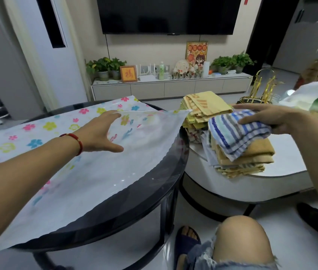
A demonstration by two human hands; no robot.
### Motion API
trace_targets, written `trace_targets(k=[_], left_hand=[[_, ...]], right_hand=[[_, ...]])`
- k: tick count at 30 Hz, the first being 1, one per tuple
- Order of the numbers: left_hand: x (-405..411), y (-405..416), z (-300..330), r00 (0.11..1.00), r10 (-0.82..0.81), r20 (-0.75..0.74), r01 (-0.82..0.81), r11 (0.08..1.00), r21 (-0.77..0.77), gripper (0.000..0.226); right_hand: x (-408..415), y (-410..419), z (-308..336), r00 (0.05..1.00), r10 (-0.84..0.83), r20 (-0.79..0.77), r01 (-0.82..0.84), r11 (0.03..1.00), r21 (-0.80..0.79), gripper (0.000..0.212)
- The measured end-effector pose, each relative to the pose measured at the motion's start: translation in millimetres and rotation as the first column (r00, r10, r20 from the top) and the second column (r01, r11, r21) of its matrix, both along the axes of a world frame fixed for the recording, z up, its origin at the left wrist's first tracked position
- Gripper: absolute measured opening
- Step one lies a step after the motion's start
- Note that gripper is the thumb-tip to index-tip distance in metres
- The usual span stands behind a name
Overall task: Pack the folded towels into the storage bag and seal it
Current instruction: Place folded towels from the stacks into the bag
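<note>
The packing has barely begun. The flowered storage bag (88,151) lies flat across the dark round desk (154,184) and looks empty, its mouth not yet sealed. The left hand (99,133) reaches over it, fingers spread, gripping nothing. The right hand (265,119) pinches the striped towel (234,135) atop the nearer towel stack (246,156) on the white desk (283,172); a second stack (203,108) waits behind. Every towel remains to be packed.

Flower-print bag (72,137); blue-striped towel (230,133); yellowish, maybe tan, stack (242,162).
</note>
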State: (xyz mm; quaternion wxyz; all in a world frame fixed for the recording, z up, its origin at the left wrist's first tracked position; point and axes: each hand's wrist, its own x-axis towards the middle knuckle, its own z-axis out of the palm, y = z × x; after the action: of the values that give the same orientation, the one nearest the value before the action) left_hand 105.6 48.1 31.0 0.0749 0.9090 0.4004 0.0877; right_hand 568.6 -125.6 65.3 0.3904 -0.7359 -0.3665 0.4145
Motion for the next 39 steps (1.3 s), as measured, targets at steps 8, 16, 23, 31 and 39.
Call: trace_targets(k=[8,16,23,31,39], left_hand=[[-2.5,-1.2,10.6,0.993,-0.007,-0.115,0.015,0.997,0.069,0.128],[-6.6,-7.9,34.9,0.988,-0.086,-0.131,0.103,0.987,0.127,0.126],[-10.6,-10.7,43.0,0.973,-0.138,-0.184,0.156,0.984,0.086,0.116],[-19.9,4.2,38.1,0.980,-0.190,-0.058,0.194,0.979,0.062,0.106],[-12.3,-2.0,42.3,0.986,-0.147,0.074,0.141,0.987,0.080,0.101]], right_hand=[[-123.9,19.3,2.2,0.792,0.575,-0.207,-0.566,0.818,0.103,0.066],[-246.2,165.5,-109.2,0.902,0.046,-0.429,0.079,0.960,0.269,0.043],[-269.7,245.7,-156.1,0.915,-0.233,-0.329,0.322,0.913,0.250,0.028],[-266.0,265.3,-140.1,0.887,-0.073,-0.456,0.230,0.926,0.299,0.049],[-207.4,150.0,-102.3,0.902,0.376,0.213,-0.411,0.897,0.160,0.019]])
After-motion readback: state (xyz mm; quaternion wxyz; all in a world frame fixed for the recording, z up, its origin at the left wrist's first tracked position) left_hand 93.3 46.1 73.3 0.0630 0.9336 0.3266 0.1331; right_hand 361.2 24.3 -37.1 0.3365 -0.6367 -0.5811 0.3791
